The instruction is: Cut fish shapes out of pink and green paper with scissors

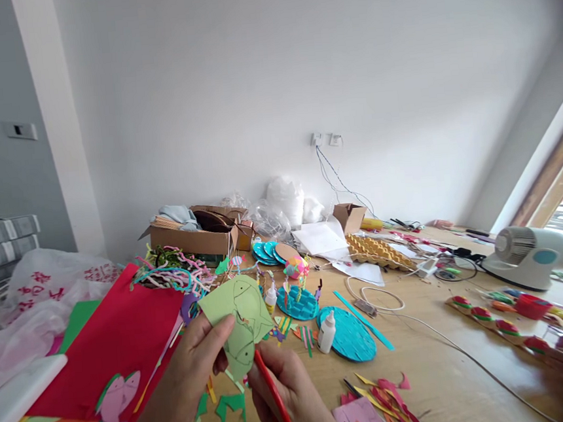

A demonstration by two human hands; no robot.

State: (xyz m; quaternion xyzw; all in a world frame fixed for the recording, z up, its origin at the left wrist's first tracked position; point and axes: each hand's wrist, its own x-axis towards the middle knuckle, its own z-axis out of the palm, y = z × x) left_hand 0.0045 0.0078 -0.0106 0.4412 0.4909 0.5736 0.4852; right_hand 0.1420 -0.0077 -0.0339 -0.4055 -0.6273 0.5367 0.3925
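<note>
My left hand [205, 342] pinches a piece of light green paper [244, 299] with fish shapes drawn on it in dark line. My right hand [287, 388] is closed on red-handled scissors [272, 389], held at the paper's lower right edge. The blades are mostly hidden by the paper and fingers. Just beyond the hands stand a white glue bottle [327, 332] and a blue painted disc [351, 336]. Green paper offcuts [230, 416] lie on the table below the hands.
Red paper sheets [110, 344] with pink fish cutouts [118, 399] lie at left. Paper scraps [382, 406] sit front right. Farther back are a cardboard box [190, 242], an egg tray [378, 252] and a white cable [435, 335]. A white fan [526, 255] stands at right.
</note>
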